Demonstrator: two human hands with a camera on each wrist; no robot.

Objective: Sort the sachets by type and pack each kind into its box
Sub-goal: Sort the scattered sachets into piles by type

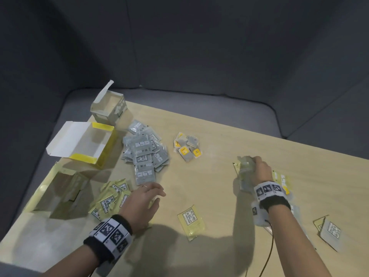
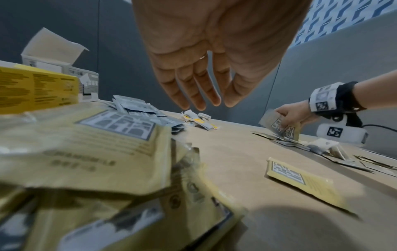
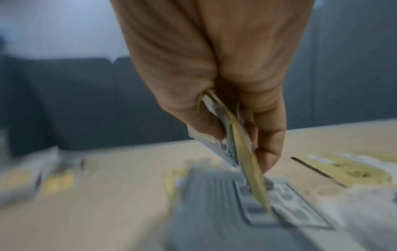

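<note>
My right hand (image 1: 257, 166) pinches a few sachets, grey and pale yellow (image 3: 238, 146), lifting them off a mixed heap at the right of the table. My left hand (image 1: 147, 196) hovers with straight, relaxed fingers (image 2: 199, 95) and holds nothing, just right of a pile of pale-yellow sachets (image 1: 109, 198). A pile of grey sachets (image 1: 143, 154) lies in the middle left. A small heap of bright yellow-tagged sachets (image 1: 186, 147) lies beyond it. One pale-yellow sachet (image 1: 190, 219) lies alone near me.
Three open boxes stand at the left: a grey one (image 1: 108, 108) at the back, a bright yellow one (image 1: 87, 144) in the middle, a pale-yellow one (image 1: 60, 192) nearest. More sachets (image 1: 329, 230) lie at the far right. Dark sofa cushions surround the wooden table (image 1: 219, 176).
</note>
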